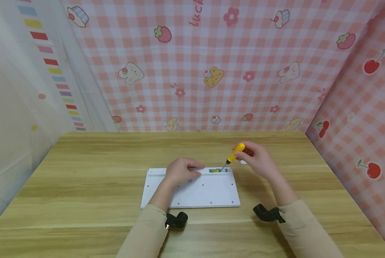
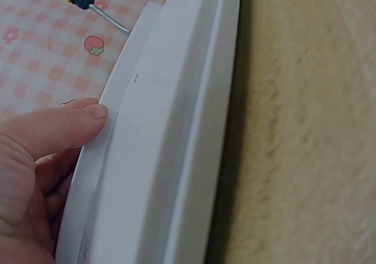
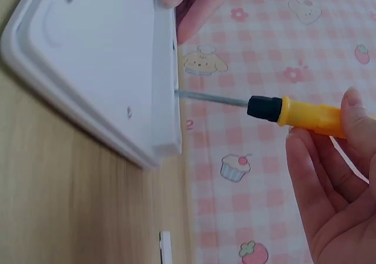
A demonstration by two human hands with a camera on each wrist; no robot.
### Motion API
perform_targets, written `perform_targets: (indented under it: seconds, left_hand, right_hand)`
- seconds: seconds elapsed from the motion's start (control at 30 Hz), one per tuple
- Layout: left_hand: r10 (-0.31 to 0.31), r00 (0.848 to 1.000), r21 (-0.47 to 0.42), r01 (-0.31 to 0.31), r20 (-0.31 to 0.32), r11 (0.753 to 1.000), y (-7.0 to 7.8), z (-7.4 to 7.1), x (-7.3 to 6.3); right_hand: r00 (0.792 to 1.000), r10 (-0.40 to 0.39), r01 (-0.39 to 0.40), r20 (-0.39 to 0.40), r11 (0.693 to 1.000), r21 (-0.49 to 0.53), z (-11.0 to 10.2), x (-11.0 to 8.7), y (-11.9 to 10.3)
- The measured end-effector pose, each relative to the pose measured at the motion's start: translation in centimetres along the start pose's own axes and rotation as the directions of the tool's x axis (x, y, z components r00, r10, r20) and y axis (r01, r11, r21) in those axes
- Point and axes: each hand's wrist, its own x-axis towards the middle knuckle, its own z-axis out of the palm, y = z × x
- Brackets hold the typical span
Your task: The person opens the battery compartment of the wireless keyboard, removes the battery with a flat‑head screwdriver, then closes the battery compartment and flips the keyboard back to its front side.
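Note:
A white keyboard [image 1: 208, 193] lies face down on the table, its screw-dotted underside up. Along its raised far ridge, a small battery slot shows a green battery [image 1: 215, 171]. My left hand [image 1: 183, 171] grips this ridge left of the slot, thumb [image 2: 88, 123] on the near face and fingers behind. Between thumb and fingers, my right hand [image 1: 256, 157] holds a yellow-handled screwdriver [image 3: 311, 116] at a slant. The metal shaft points down, its tip at the slot beside the battery; in the right wrist view the ridge hides the tip.
A small white flat piece [image 3: 165, 247] lies on the wooden table [image 1: 82, 186] beyond the keyboard's right end, partly behind the right hand. A pink checked cloth [image 1: 192, 89] hangs at the table's back edge. Black wrist cameras [image 1: 177, 219] jut from both sleeves.

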Motion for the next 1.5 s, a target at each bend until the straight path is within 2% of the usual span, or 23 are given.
perform_targets:
  seconds: [0.53, 0.73, 1.03, 1.5]
  left_hand:
    - [0.019, 1.0, 0.027, -0.018, -0.013, 0.999, 0.1, 0.1, 0.0]
    - [0.027, 0.999, 0.032, -0.027, -0.019, 0.999, 0.1, 0.1, 0.0]
    - [0.026, 0.999, 0.028, -0.026, -0.02, 0.999, 0.1, 0.1, -0.1]
    - [0.027, 0.999, 0.025, -0.026, -0.029, 0.999, 0.0, 0.2, 0.0]
  right_hand:
    - [0.993, -0.117, 0.114, -0.029, 0.989, -0.094, 1.4, -0.2, -1.2]
    - [0.999, -0.032, 0.034, -0.043, 0.999, 0.032, 1.2, -0.5, -0.2]
    - [0.996, 0.075, -0.066, -0.055, 0.986, 0.151, 0.3, -1.2, 1.4]
    - [0.98, 0.192, -0.168, -0.042, 0.928, 0.333, -0.1, -1.8, 3.3]
